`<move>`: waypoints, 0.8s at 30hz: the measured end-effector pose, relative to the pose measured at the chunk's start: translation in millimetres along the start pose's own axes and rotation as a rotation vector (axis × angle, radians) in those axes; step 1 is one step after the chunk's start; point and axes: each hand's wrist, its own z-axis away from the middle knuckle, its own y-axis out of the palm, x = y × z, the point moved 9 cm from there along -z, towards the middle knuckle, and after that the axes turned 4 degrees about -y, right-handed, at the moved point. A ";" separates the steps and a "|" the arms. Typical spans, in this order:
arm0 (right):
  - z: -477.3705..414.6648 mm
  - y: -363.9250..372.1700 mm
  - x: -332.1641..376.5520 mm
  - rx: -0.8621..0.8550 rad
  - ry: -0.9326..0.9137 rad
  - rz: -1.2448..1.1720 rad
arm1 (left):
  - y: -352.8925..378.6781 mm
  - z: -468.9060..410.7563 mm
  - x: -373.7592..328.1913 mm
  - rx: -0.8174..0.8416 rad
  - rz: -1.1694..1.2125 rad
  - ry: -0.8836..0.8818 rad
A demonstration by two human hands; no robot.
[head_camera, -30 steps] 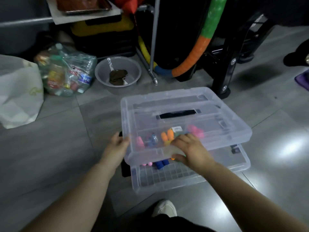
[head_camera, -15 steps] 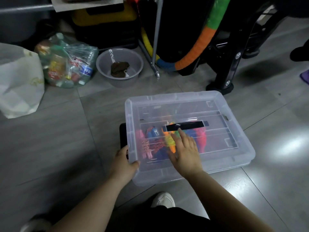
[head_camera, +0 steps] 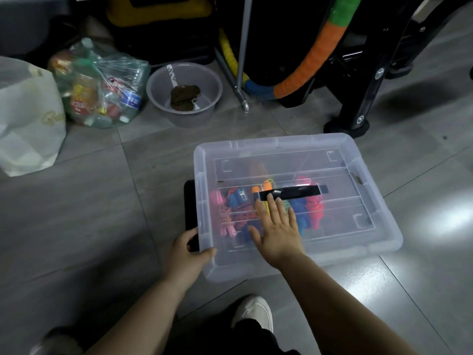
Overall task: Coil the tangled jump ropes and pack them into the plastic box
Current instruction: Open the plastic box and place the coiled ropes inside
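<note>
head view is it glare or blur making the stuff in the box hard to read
Head view: dim overall; a bright glare patch sits on the floor tiles right of the plastic box; the cloudy lid, not motion blur, softens the jump ropes into colour blobs.

Ropes (head_camera: 268, 208) lie in the box (head_camera: 358, 249); lid (head_camera: 332, 160) on it; bowl (head_camera: 184, 90) behind; bags (head_camera: 99, 83) behind-left.

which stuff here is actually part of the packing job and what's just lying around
Part of the job:
- plastic box, its lid on
- jump ropes inside it
- left hand gripping the box corner
- right hand flat on the lid

Just lying about:
- bag of bottles
- grey basin with a dark rag
- white bag
- striped hoop
</note>
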 end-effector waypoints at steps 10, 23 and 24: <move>-18.2 -0.7 -3.8 -0.015 -0.015 0.002 | 3.3 -46.5 -7.2 0.117 0.301 -0.286; -15.9 -1.1 -1.5 -0.017 -0.019 -0.022 | 2.4 -34.4 -62.7 -0.145 -0.019 0.084; -16.2 -1.7 -1.6 -0.021 -0.021 -0.023 | 3.7 -34.4 -63.2 -0.158 -0.024 0.089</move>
